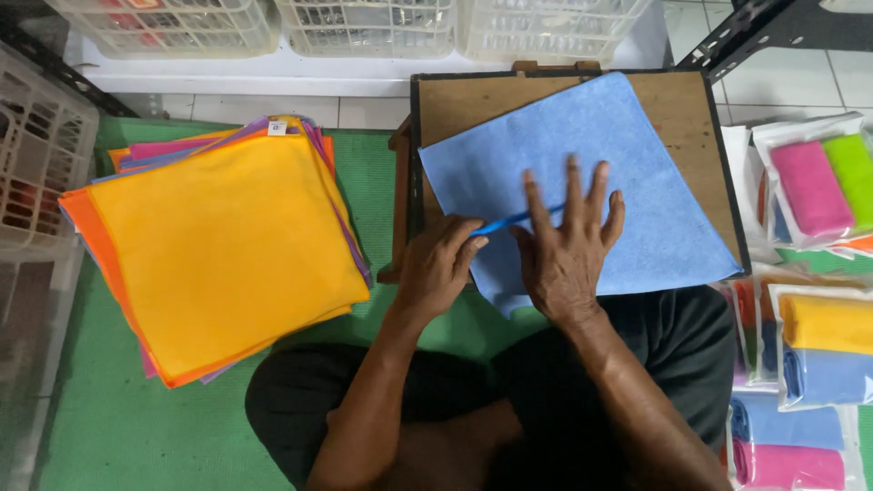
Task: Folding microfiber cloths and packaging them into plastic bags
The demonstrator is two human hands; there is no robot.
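Note:
A light blue square cloth [582, 164] lies spread on a brown wooden board [682, 109] in front of me. My right hand [568, 245] rests flat on the cloth's near part, fingers spread. My left hand [438, 265] is at the cloth's near left edge, fingers curled, pinching a thin blue fold or strip [505, 221] that runs toward my right hand. What exactly the strip is I cannot tell.
A stack of square cloths [218, 245], yellow on top with orange, pink and purple beneath, lies on a green mat [109, 427] to my left. Bagged rolled cloths [823, 182] in several colours sit at the right. White plastic baskets [364, 23] stand along the back and left.

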